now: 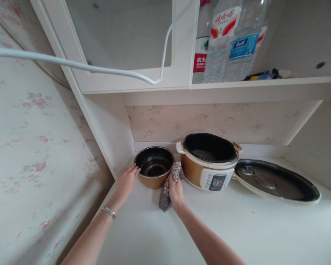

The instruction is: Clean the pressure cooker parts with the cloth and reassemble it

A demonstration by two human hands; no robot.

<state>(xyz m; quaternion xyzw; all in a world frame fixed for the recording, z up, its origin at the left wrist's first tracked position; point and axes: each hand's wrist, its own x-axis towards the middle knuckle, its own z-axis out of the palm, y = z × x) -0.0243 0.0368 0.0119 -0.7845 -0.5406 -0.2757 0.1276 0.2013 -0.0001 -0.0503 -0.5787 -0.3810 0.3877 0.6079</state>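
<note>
Pot [152, 182] on counter [143, 232], between the two hands, just left of cooker [192, 170]. Hands apart. Left hand [127, 181] at pot's left rim, fingers touching; can't tell if gripping. Right hand [176, 192] clamped on bunched cloth [164, 198], at pot's right side, cloth between pot and cooker.

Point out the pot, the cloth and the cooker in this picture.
Pot [152, 183], head view: gold outer wall, below the rim.
Cloth [165, 194], head view: its lower part.
Cooker [216, 180], head view: control panel on its front.
</note>
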